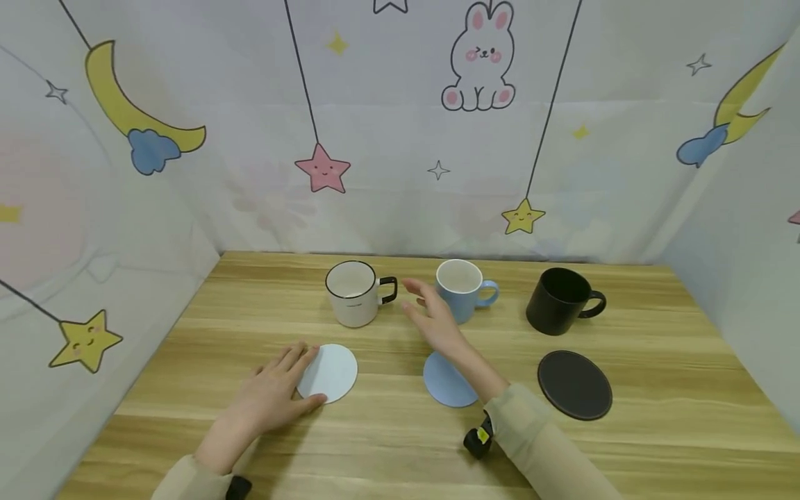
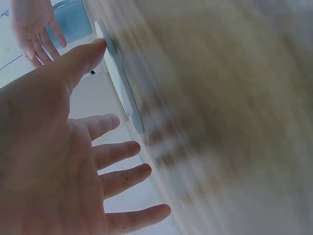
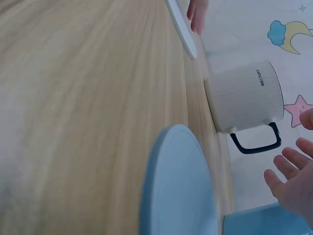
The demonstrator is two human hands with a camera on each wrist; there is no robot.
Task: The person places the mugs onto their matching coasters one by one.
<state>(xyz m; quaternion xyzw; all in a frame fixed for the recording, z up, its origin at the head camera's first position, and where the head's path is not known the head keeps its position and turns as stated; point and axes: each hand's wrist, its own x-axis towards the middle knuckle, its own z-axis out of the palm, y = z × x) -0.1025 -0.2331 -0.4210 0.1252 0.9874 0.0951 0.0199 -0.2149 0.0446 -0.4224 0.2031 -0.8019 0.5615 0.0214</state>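
From the head view, the left hand (image 1: 275,394) lies flat on the wooden table (image 1: 656,389), fingers straight, fingertips and thumb touching the near-left edge of the white coaster (image 1: 331,371), gripping nothing. The right hand (image 1: 434,316) hangs open above the table, fingers spread, just beside the blue mug (image 1: 461,288) and holding nothing; the blue coaster (image 1: 445,380) lies under its wrist. White mug (image 1: 355,293) stands behind the white coaster, black mug (image 1: 559,300) behind the black coaster (image 1: 575,384), all three mugs upright in a row. Over to the left wrist view: the left hand (image 2: 63,161) shows its palm wide open, fingers straight, the thumb tip meeting the white coaster's (image 2: 120,83) edge; the right hand (image 2: 36,27) and blue mug (image 2: 73,22) sit beyond, much of the frame blurred. Right wrist view now: the blue coaster (image 3: 178,183) lies flat close by, the white mug (image 3: 244,95) past it, the white coaster (image 3: 182,27) farther on with left fingertips (image 3: 198,14) at it, and the right hand's fingers (image 3: 293,178) straight near the blue mug (image 3: 266,220).
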